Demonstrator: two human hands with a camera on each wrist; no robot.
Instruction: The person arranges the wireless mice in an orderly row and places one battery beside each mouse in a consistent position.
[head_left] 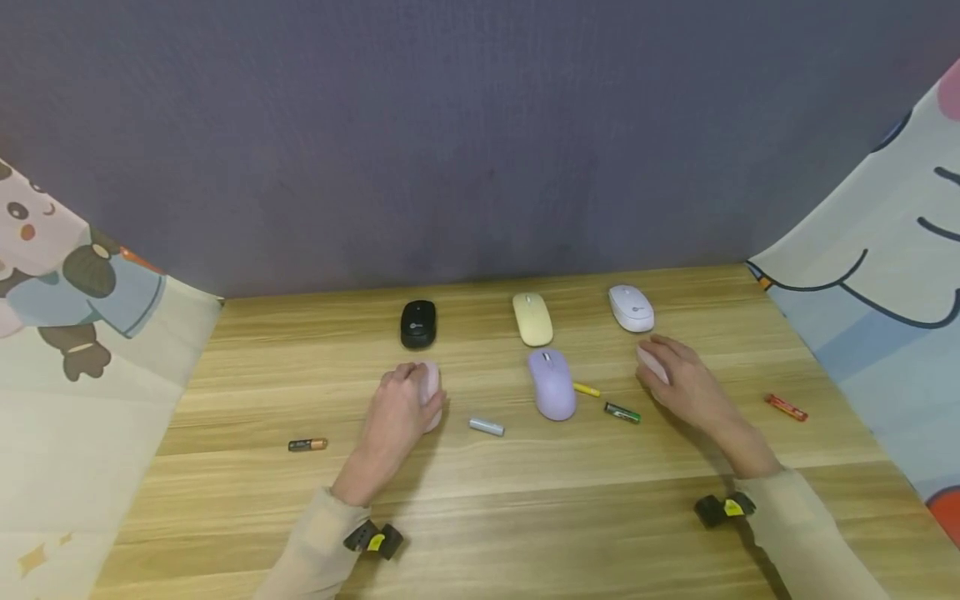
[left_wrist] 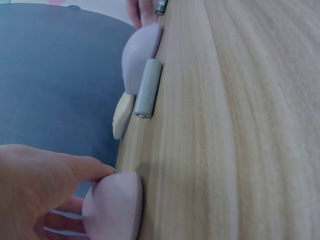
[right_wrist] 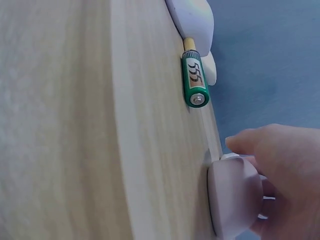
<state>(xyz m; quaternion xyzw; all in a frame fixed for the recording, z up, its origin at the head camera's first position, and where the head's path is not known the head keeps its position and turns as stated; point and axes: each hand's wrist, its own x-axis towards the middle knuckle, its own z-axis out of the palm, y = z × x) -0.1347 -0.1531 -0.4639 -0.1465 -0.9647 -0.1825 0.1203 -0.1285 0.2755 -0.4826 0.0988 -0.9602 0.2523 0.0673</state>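
A pale pink computer mouse point(head_left: 430, 392) lies on the left under my left hand point(head_left: 400, 407), which grips it with thumb on one side and fingers on the other. In the left wrist view the same pink mouse point(left_wrist: 114, 207) sits on its base at the tabletop. Further right, my right hand point(head_left: 690, 387) holds a second pale pink mouse point(head_left: 653, 364) between thumb and fingers. That pink mouse point(right_wrist: 234, 197) is also at the table surface in the right wrist view. Between the hands are a purple mouse point(head_left: 552, 385), a grey battery point(head_left: 487, 427) and a green battery point(head_left: 622, 412).
Along the back stand a black mouse point(head_left: 418, 324), a yellow mouse point(head_left: 532, 319) and a white mouse point(head_left: 632, 308). A yellow battery point(head_left: 587, 389) lies by the purple mouse. A black battery point(head_left: 307, 445) is far left, a red battery point(head_left: 786, 407) far right on the wooden table point(head_left: 540, 533).
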